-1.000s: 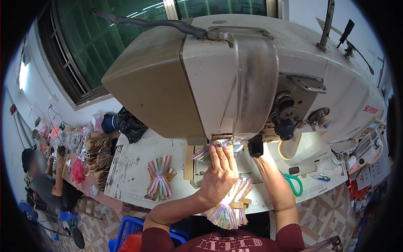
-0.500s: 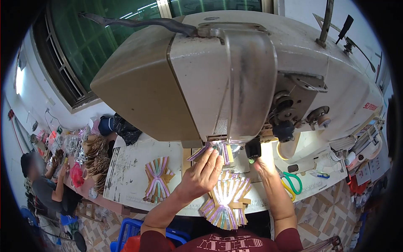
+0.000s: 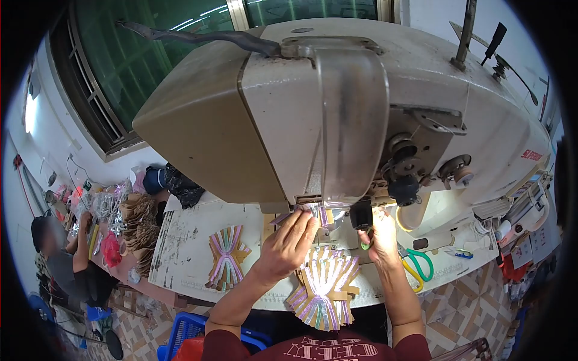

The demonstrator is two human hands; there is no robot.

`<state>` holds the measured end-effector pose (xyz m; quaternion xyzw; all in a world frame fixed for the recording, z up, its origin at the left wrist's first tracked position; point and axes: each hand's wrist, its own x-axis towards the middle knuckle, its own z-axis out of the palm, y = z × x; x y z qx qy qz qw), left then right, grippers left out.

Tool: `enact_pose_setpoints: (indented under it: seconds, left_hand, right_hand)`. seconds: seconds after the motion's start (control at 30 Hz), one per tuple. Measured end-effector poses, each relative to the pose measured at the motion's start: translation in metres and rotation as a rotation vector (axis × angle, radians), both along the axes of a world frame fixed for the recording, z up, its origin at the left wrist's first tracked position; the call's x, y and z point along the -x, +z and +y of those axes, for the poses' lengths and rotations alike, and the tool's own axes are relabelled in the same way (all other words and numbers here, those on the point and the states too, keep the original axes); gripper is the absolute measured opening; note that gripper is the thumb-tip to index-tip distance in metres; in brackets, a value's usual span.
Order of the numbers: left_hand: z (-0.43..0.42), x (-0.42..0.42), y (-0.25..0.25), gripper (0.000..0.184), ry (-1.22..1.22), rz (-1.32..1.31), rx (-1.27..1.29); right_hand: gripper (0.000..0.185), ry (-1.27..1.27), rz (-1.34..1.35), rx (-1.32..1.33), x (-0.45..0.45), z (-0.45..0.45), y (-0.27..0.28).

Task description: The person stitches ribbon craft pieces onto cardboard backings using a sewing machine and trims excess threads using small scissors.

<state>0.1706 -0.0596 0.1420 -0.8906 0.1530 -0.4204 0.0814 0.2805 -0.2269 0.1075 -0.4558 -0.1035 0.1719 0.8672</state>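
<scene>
My left hand (image 3: 289, 245) is at the sewing machine's needle area, its fingers together and pressed on a striped strip piece (image 3: 326, 217) with purple and tan bands. The fingers cover part of that piece. My right hand (image 3: 384, 237) is raised beside a black block (image 3: 361, 215) on the machine, fingers bent, with a small green thing (image 3: 365, 245) at the thumb, mostly hidden. Between my forearms lies a fan-shaped bundle of shiny striped strips (image 3: 323, 292), partly over the table's front edge. A similar pinched bundle (image 3: 226, 257) lies to the left.
The large sewing machine (image 3: 283, 120) overhangs the white worktable (image 3: 186, 240). Green and yellow-handled scissors (image 3: 419, 265) and small blue snips (image 3: 460, 253) lie right of my right hand. A blue basket (image 3: 183, 331) stands below left. Another person (image 3: 66, 259) sits at a heaped table at far left.
My right hand has drawn slightly toward me, its fingers now more visible beside the black block, and the green thing moved with it. My left hand stays on the striped piece.
</scene>
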Motion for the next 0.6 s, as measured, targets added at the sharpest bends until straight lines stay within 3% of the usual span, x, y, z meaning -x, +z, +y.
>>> enact_pose_setpoints:
  seconds: [0.6]
  left_hand:
    - [0.009,-0.012,-0.008,0.024,-0.036,-0.068,0.011]
  right_hand:
    - [0.013,0.034,0.03,0.032,0.002,-0.012,-0.013]
